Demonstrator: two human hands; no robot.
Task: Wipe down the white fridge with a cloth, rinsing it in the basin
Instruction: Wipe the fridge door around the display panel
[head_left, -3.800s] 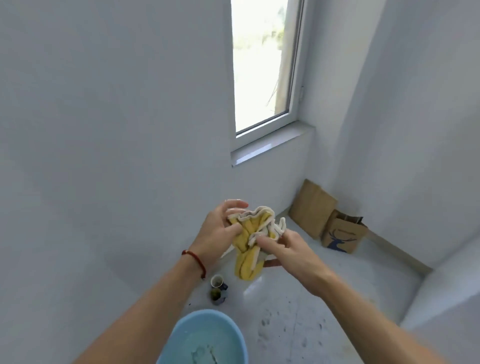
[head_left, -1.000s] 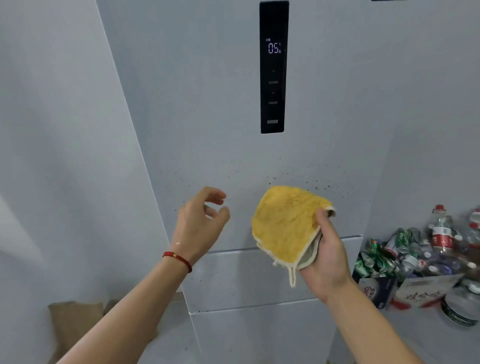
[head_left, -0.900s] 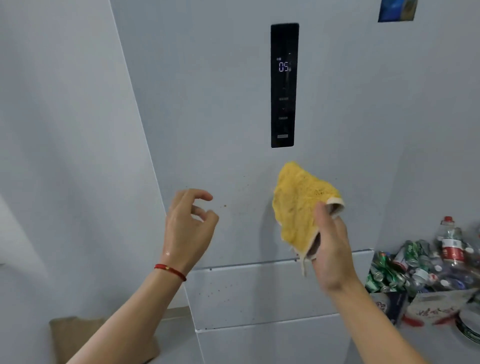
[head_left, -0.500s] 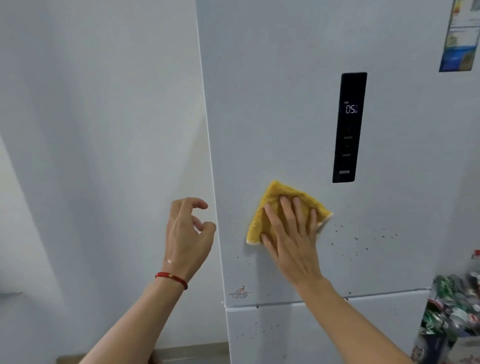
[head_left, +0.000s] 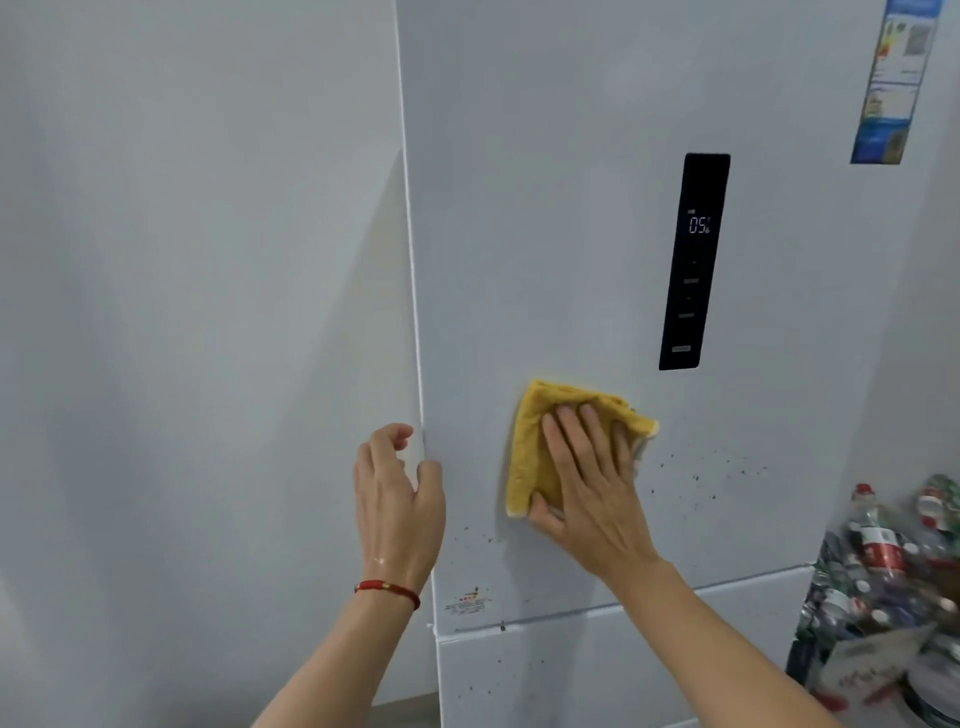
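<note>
Right hand (head_left: 589, 491) flat, fingers spread, pressing the yellow cloth (head_left: 540, 441) on the white fridge (head_left: 545, 208) door — below the display panel (head_left: 693, 262). Left hand (head_left: 397, 501) loosely curled at the door edge, holding nothing.

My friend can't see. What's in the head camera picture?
A right hand presses a yellow cloth flat on a speckled white fridge door, below its black display. The left hand hovers by the door's edge.

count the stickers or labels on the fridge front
2. A tall colourful sticker sits at the upper right of the fridge door; a small label sits at the door's lower left corner. Others may lie out of frame.
</note>
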